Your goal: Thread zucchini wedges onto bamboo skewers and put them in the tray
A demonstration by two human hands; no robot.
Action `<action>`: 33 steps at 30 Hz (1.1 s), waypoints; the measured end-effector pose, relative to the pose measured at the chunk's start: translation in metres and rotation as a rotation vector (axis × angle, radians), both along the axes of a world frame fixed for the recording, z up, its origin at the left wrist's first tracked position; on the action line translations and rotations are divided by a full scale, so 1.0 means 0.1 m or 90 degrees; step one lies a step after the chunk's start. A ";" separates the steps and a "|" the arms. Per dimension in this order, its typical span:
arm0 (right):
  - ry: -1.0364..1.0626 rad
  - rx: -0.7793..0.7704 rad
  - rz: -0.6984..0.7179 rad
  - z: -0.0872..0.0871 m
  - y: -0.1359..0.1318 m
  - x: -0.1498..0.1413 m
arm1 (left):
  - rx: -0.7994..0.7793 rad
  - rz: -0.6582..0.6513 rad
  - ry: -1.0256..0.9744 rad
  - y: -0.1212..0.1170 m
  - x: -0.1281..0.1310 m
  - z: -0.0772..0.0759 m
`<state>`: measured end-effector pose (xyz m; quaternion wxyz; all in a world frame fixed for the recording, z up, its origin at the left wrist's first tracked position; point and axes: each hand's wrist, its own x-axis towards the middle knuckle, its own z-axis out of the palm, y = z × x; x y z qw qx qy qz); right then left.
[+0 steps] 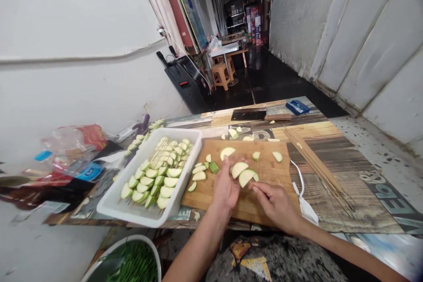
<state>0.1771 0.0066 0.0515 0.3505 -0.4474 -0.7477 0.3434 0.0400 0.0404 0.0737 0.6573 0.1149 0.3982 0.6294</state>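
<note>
Pinched in my right hand (272,202) is a thin skewer (251,183) at the board's front right. Green-skinned half-round vegetable slices (246,178) sit at its tip; how many are pierced is hard to tell. My left hand (227,185) is beside these slices, thumb and fingers apart, some fingers partly hidden behind them. Just beyond its fingertips lies a loose half-round slice (228,153). Under both hands is a wooden cutting board (264,165), with smaller slices (199,176) and a green chunk (214,167) on its left.
A white plastic tub (114,211) of skewered slices stands left of the board. Bare skewers (320,169) lie to the right. A cleaver (249,115) and a blue packet (298,106) are at the table's far edge. Below left, a bowl (158,257) holds green stalks.
</note>
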 end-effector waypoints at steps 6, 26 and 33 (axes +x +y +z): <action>-0.011 0.003 0.050 -0.05 -0.04 0.03 | 0.060 0.081 -0.008 0.12 -0.25 -0.06; -0.004 0.053 -0.044 -0.06 0.06 0.18 | 0.106 0.106 0.258 -0.02 -0.37 -0.06; 0.005 0.026 -0.112 -0.23 0.06 0.37 | 0.268 -0.035 0.986 0.00 -1.00 -0.22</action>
